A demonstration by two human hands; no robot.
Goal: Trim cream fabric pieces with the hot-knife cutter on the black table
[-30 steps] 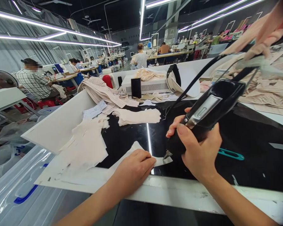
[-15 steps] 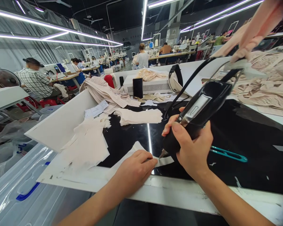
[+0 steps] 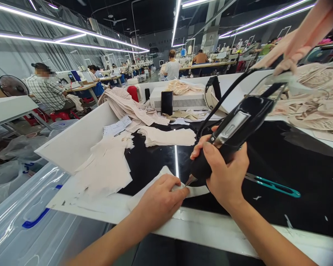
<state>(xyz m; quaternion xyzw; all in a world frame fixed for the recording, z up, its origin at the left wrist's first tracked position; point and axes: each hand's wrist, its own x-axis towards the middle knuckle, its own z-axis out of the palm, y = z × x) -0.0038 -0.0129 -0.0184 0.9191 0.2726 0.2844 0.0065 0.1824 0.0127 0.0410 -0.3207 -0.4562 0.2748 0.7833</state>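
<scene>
black tool (image 3: 246,118) at pale cloth (image 3: 198,191)

the person's right grip (image 3: 227,173) is closed around the tool, whose tip sits beside the left grip (image 3: 162,195). that one rests, fingers bent, on the cloth at the black surface's (image 3: 280,155) near side; whether it pinches, one cannot tell.

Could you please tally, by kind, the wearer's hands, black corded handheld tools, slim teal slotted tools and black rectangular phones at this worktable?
Bare left hand and bare right hand: 2
Black corded handheld tool: 1
Slim teal slotted tool: 1
Black rectangular phone: 1
Total: 5
</scene>
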